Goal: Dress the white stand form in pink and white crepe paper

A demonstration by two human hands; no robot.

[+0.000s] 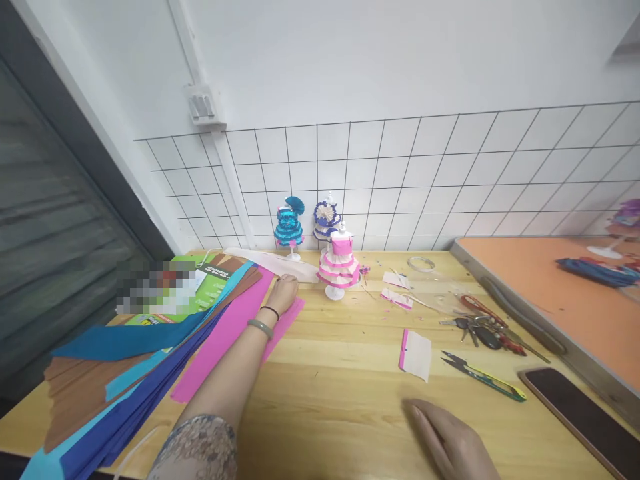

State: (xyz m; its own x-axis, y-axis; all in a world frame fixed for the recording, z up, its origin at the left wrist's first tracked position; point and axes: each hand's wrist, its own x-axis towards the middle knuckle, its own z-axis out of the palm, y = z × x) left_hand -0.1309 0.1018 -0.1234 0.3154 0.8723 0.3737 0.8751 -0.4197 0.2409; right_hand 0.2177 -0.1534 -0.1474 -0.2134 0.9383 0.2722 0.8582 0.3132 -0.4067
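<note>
taking the front doll (340,267) as clock centre, standing upright on the table (340,387). reaching with the left hand (284,293) to 8 o'clock, over the pink paper (220,340) and at the near edge of the white strip (260,259). bending the left fingers downward and hiding their tips, so not revealing whether gripping or merely touching. holding the right hand (450,440) at 5 o'clock, loosely curled, showing nothing in the fingers but concealing the palm. leaving the snips (479,378) at 4 o'clock untouched, and likewise the scrap (417,353) between 4 and 5 o'clock. judging by the reach, apparently sorting or arranging paper beside the doll, not yet dressing or trimming. calling next, if lifting a strip, for pinching one edge between thumb and finger, without dragging neighbouring layers or knocking the doll.
</note>
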